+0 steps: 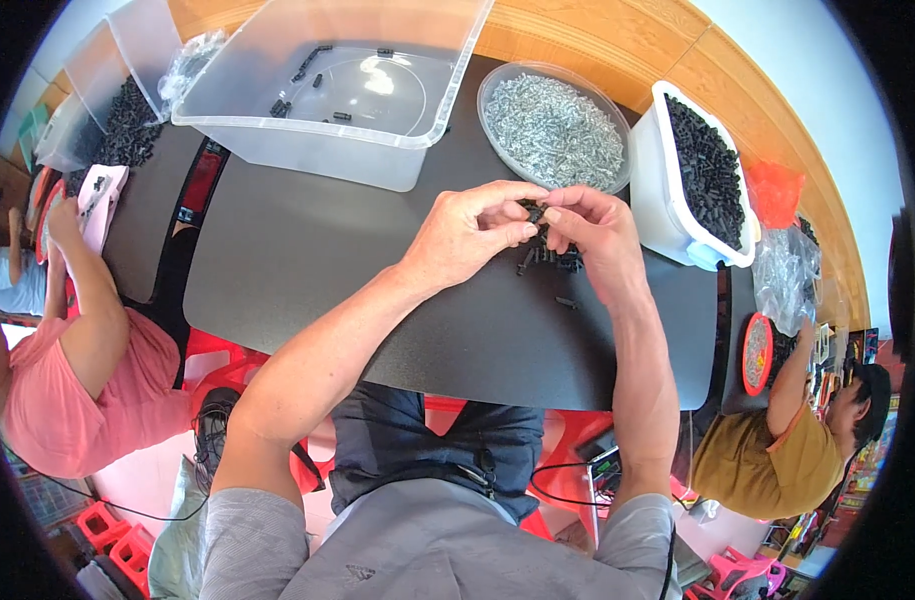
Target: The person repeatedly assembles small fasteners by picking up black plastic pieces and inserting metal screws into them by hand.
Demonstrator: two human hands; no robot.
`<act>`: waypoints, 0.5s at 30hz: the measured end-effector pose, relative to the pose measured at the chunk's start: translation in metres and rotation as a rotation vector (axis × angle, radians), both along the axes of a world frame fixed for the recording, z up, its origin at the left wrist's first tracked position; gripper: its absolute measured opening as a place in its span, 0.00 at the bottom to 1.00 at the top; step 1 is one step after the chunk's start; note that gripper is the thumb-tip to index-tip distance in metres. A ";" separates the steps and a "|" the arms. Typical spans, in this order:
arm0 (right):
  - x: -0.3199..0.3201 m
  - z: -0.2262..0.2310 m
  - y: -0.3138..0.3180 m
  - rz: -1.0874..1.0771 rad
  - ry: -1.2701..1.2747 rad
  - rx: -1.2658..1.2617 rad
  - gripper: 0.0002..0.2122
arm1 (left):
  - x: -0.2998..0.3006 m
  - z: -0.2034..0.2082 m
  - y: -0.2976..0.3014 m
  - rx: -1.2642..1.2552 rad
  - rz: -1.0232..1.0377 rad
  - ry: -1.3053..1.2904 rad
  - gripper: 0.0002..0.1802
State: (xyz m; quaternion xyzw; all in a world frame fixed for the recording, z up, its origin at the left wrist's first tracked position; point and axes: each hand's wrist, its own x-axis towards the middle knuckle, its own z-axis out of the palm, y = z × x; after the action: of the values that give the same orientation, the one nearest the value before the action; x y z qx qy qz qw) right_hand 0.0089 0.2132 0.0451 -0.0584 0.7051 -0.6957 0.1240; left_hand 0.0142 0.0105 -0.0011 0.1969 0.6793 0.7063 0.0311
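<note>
My left hand [469, 232] and my right hand [595, 232] meet above the dark tabletop, fingertips close together. Between them is a small black plastic part [533, 212], pinched by the left thumb and fingers. The right thumb and forefinger are closed against the same part; whether they also grip a smaller piece is hidden. Just below the fingers lies a small heap of black plastic parts [555, 260], partly covered by my hands. One loose black part [565, 302] rests nearer to me, apart from the heap.
Beyond my hands stands a round clear bowl [487, 118] of small silvery metal pieces. To its right is a white tub [662, 215] full of black parts. A large translucent bin [307, 165] at the left holds several black parts. People sit at both sides [97, 390] [767, 465].
</note>
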 end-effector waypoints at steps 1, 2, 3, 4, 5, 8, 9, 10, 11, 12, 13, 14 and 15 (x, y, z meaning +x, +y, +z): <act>0.000 -0.001 0.000 0.000 -0.001 -0.001 0.07 | 0.001 0.002 0.001 -0.010 0.006 0.000 0.21; 0.000 -0.002 0.000 0.012 0.002 0.017 0.08 | 0.002 0.004 0.001 -0.020 0.011 -0.001 0.21; -0.001 -0.002 0.000 0.022 0.006 0.035 0.08 | 0.003 0.005 0.001 -0.020 0.011 -0.001 0.21; -0.001 -0.003 0.000 0.022 0.006 0.035 0.08 | 0.004 0.006 0.000 -0.038 -0.005 0.039 0.21; -0.002 -0.004 0.002 0.050 -0.022 -0.004 0.08 | 0.004 0.006 0.000 -0.056 -0.020 0.078 0.21; -0.003 -0.006 -0.001 0.088 -0.075 -0.065 0.08 | 0.004 0.005 -0.001 -0.029 0.007 0.088 0.21; -0.002 -0.005 -0.001 0.085 -0.100 -0.078 0.07 | 0.004 0.005 -0.001 -0.027 0.005 0.088 0.21; -0.002 -0.005 0.000 0.083 -0.100 -0.077 0.07 | 0.003 0.005 0.000 -0.028 0.008 0.084 0.21; -0.002 -0.006 0.000 0.079 -0.088 -0.085 0.07 | 0.003 0.005 0.001 -0.029 0.010 0.080 0.21; -0.002 -0.008 0.000 0.077 -0.077 -0.093 0.07 | 0.004 0.006 0.001 -0.029 0.010 0.080 0.21; -0.002 -0.009 0.000 0.077 -0.077 -0.092 0.07 | 0.004 0.008 0.000 -0.032 -0.005 0.062 0.22; -0.001 -0.009 0.000 0.077 -0.076 -0.105 0.07 | 0.004 0.009 0.000 -0.035 -0.020 0.044 0.22; -0.001 -0.010 0.000 0.079 -0.075 -0.120 0.07 | 0.004 0.008 0.000 -0.036 -0.019 0.043 0.22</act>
State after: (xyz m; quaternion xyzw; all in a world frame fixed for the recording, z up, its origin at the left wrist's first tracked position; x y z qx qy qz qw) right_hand 0.0074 0.2130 0.0347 -0.0671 0.6543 -0.7329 0.1741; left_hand 0.0186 0.0104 0.0072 0.2180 0.6906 0.6891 0.0269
